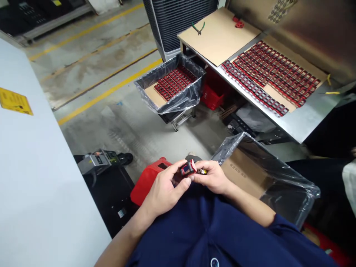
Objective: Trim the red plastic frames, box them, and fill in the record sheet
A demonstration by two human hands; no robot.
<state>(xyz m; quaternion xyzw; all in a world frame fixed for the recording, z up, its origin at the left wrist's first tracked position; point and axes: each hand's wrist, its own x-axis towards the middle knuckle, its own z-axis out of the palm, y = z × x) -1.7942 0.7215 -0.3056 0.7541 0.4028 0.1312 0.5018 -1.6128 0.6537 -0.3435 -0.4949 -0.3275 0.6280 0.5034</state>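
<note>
In front of my body, my left hand (164, 190) is closed around a small red-and-black plastic part (187, 169). My right hand (213, 177) meets it from the other side, thumb and fingertips at the part's right end. A small dark item with a yellow bit (203, 171) is tucked in the right fingers; its kind cannot be made out. Similar-looking red-and-black parts (278, 70) lie in rows on the metal bench, and more parts (175, 83) fill much of a plastic-lined bin (182, 102).
A lined bin with cardboard (241, 170) stands close at my right. Green-handled pliers (198, 29) lie on a board (219, 37) at the bench's far end. A red container (147, 180) is beyond my left hand; a white panel (41, 178) borders the left.
</note>
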